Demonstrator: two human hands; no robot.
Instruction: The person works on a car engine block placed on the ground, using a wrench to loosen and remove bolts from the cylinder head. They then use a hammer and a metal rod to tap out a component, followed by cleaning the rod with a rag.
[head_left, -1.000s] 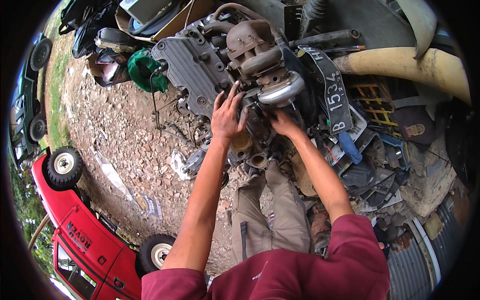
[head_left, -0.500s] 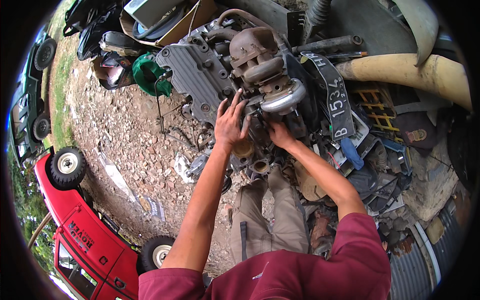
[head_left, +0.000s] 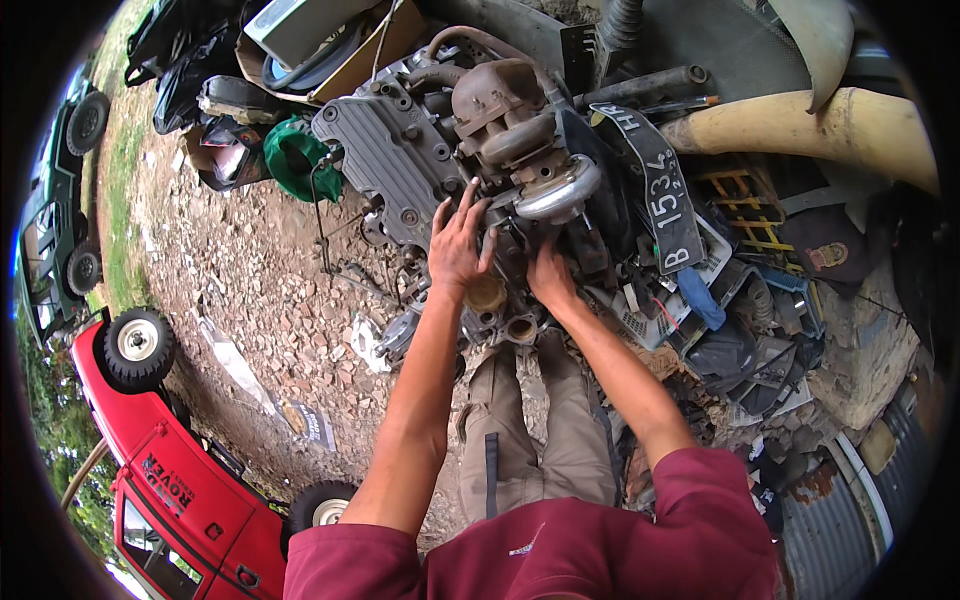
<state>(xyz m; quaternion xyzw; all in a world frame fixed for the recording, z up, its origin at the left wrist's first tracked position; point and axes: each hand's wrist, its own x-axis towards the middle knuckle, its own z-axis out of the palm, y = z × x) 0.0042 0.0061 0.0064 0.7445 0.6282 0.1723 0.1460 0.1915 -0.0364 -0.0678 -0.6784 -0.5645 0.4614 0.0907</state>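
A greasy engine (head_left: 385,150) with a ribbed grey valve cover stands in front of me. On its right side sits a turbocharger (head_left: 555,188) with a rusty housing and a shiny round casing. My left hand (head_left: 460,248) is open, its fingers spread over the engine beside the valve cover's near right edge. Below the turbocharger, my right hand (head_left: 547,275) reaches into the engine's side. Its fingertips are hidden among dark parts, so any hold there does not show. Between my wrists and my legs, a round brownish port (head_left: 487,293) faces up.
Stony ground (head_left: 270,300) lies left of the engine, with a red vehicle (head_left: 190,480) beyond. On the right are a bent black number plate (head_left: 655,190), a thick yellowish tube (head_left: 810,130) and piled scrap. A green bag (head_left: 300,160) and a cardboard box (head_left: 350,70) stand behind.
My right hand has shifted slightly left and its wrist has turned, with the forearm lower and more upright. My left hand stays on the engine. The view has moved a little.
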